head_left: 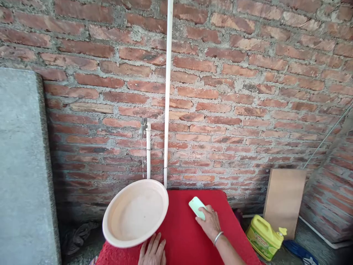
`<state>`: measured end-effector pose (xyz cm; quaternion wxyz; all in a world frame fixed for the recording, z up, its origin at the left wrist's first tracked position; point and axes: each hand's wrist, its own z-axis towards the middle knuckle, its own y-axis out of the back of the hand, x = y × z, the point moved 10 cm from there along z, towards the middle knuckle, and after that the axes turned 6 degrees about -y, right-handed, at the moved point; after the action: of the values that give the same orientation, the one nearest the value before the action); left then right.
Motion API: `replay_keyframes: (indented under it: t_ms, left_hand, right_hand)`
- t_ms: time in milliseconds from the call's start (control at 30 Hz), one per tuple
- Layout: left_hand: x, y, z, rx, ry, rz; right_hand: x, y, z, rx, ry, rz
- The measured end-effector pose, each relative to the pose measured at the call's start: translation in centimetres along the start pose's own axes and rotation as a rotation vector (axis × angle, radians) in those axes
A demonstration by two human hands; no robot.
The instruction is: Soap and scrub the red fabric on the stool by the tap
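Gripping an apparent pale-green brush (pixel 196 207) with right hand (pixel 210 223), resting open left hand (pixel 152 251) on red cloth (pixel 186 241), seemingly midway.

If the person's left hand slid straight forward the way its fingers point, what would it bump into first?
Most likely the pale round basin: its near rim lies just ahead of the left hand. Whether the fingertips already touch it is hard to tell from this view.
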<state>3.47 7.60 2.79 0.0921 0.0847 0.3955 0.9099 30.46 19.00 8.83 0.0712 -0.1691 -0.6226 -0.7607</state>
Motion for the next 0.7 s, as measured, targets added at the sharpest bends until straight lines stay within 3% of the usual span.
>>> replay_keyframes:
  t_ms: [200,300,400,600,700]
  left_hand:
    - [0.2,-0.8,-0.5,-0.021,-0.124,-0.053]
    - [0.4,-0.7,-0.5,0.006,-0.082,-0.067]
    - [0.0,0.4,-0.2,-0.030,-0.091,-0.060]
    - [0.0,0.8,-0.1,-0.040,-0.111,-0.038]
    - [0.4,-0.1,-0.2,0.049,-0.070,-0.064]
  right_hand:
    - [-14.3,6.2,0.3,-0.096,-0.377,-0.075]
    - [-17.8,8.3,-1.0,-0.158,-0.488,-0.071]
    - [-15.9,7.3,-2.0,-0.162,-0.413,-0.010]
    - [-6.2,2.1,-3.5,-0.084,-0.055,0.128]
    - [-7.1,2.2,-3.7,-0.099,-0.093,0.115]
